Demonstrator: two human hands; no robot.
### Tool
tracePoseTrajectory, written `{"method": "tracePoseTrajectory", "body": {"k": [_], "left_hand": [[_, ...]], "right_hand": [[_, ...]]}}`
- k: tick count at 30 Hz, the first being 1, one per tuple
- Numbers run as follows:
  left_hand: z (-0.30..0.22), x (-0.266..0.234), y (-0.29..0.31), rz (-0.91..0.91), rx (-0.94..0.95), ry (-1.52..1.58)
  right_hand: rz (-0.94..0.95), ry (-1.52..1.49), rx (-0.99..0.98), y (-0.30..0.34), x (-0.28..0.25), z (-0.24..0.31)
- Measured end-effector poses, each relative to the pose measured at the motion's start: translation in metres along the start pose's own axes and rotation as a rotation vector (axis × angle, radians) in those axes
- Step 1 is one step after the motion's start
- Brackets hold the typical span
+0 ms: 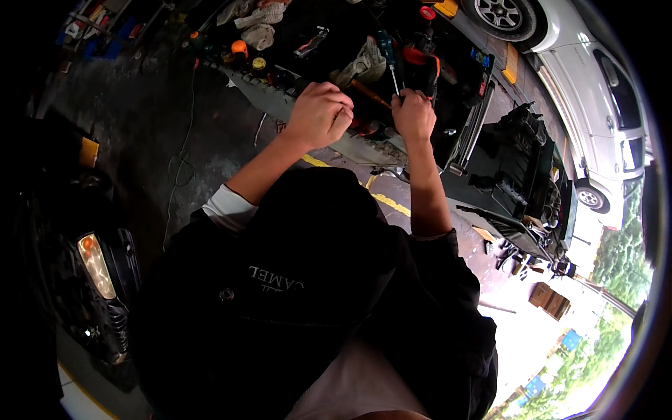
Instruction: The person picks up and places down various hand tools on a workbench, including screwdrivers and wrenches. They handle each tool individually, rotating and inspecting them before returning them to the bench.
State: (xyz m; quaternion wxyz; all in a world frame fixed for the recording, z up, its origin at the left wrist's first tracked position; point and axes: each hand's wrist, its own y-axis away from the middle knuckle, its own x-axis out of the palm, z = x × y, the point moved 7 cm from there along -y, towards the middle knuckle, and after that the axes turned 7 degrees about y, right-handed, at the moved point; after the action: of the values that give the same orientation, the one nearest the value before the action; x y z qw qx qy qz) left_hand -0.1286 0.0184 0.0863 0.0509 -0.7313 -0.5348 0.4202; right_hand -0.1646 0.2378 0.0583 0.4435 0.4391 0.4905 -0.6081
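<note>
Screwdriver: a teal-handled screwdriver with a bright metal shaft (pixel 390 57) lies over the dark counter (pixel 264 102), just beyond the right hand (pixel 414 115).
Long axis: roughly away from the person, handle at the far end, shaft running back toward the right hand.
Right fingers: bent downward at the shaft's near end; cannot tell whether they pinch it or only sit beside it.
Left fingers: curled in against the palm of the left hand (pixel 320 115), above the counter's near edge; anything inside is hidden.
Small containers: a round yellow-topped container (pixel 259 64) near a rounded orange object (pixel 239 48) at the counter's left end; contents hidden.
Cardboard box: a brown rectangular carton (pixel 550 301) on the bright ground at right; contents cannot be told.
Cloth: a crumpled greyish cloth glove (pixel 365 63) left of the screwdriver.
</note>
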Motion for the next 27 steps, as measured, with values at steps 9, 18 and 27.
{"method": "tracePoseTrajectory", "body": {"k": [9,18,27], "left_hand": [[-0.006,0.005,0.002,-0.043,0.084,-0.064],[-0.026,0.006,0.0,0.013,0.149,-0.064],[-0.041,0.014,0.005,-0.06,0.208,-0.085]], "right_hand": [[0.016,-0.138,0.067,-0.008,0.006,-0.011],[0.12,-0.424,0.088,0.013,-0.011,-0.024],[0.237,-0.779,0.089,0.061,-0.025,-0.019]]}}
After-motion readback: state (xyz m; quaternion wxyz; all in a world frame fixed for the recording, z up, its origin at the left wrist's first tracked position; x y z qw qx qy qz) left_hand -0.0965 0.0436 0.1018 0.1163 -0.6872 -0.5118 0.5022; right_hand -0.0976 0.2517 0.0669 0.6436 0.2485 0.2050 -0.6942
